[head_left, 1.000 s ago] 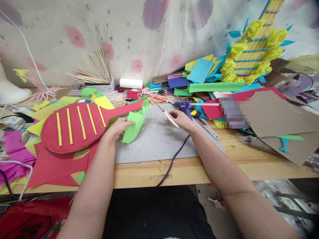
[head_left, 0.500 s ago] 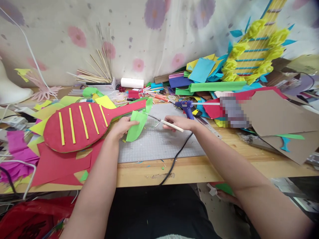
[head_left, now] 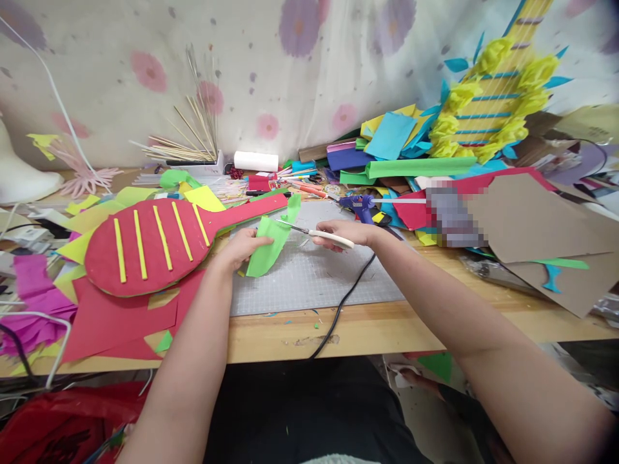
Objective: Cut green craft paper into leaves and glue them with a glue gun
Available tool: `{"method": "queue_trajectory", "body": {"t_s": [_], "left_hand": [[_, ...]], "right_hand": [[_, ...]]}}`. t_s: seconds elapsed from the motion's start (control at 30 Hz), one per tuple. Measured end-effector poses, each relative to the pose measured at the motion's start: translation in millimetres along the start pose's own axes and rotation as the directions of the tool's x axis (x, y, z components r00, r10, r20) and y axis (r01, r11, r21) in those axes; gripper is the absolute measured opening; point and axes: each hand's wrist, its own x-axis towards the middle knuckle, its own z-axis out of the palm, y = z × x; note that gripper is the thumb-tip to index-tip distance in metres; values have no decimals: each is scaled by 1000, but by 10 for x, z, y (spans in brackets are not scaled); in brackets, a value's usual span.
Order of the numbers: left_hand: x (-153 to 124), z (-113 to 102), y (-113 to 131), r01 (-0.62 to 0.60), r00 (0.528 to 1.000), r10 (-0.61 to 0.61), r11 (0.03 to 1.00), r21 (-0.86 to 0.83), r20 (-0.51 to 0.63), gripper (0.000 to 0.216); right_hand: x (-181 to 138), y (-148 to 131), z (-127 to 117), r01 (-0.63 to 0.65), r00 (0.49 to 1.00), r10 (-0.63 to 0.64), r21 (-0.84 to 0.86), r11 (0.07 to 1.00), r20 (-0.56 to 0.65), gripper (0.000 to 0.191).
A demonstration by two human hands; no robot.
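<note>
Between its thumb and fingers, my left hand [head_left: 244, 247] pinches a piece of green paper [head_left: 267, 252] above the grey cutting mat [head_left: 309, 290]. My right hand [head_left: 344, 233] is closed around the white handles of a pair of scissors [head_left: 333, 239]. The blades point left and lie at the upper part of the green paper, where a strip stands partly separated from the rest. Left of my hands lies a red lute-shaped cutout [head_left: 145, 248] with yellow strips across its body; its neck reaches toward the green paper.
A blue glue gun [head_left: 360, 207] lies beyond my right hand, and a black cord [head_left: 338, 316] crosses the mat. Brown cardboard [head_left: 541, 225] is stacked at right. Behind it leans a yellow instrument model [head_left: 493, 109] with paper flowers. Red sheets [head_left: 120, 316] lie at front left.
The scissors have turned, so their handles show wider and their blades sit across the green paper's upper part. Both hands have shifted only slightly.
</note>
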Motion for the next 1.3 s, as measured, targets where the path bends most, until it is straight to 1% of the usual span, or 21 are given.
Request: {"method": "queue_trajectory", "body": {"t_s": [0.27,0.57,0.8,0.93,1.0,1.07,1.1,1.17,1.23,1.3], "left_hand": [[-2,-4,15,-10,1000,12,999,46,-26,18],[-14,-3,22,-21,1000,21,1000,21,8,17],[-18,-8,21,-25,999,25,1000,13,32,18],[-16,-14,21,-21,1000,20,999,33,15,20],[-13,-12,20,-22,1000,22,999,33,-4,20],[-6,-4,14,-31,999,32,999,22,-29,21],[0,0,8,-38,998,39,999,13,-44,22],[18,10,-9,-62,996,61,998,-15,-65,22],[44,18,-31,-98,993,94,994,-49,-78,24],[72,30,-48,-136,987,128,987,-89,-94,28]], "right_hand": [[-4,-3,-3,-12,1000,12,37,999,5,47],[11,43,-8,-21,1000,19,108,994,18,43],[23,80,-23,-3,1000,2,95,995,9,43],[37,115,-39,0,1000,1,59,998,-17,44],[52,114,-48,-2,996,2,1,1000,-92,44],[84,100,-50,-55,970,20,-137,989,-243,45],[109,90,-45,-113,943,33,-224,968,-333,44],[171,74,-21,-268,874,57,-380,886,-483,41],[246,76,20,-408,815,88,-460,788,-573,34],[318,100,64,-477,774,91,-483,735,-627,31]]}}
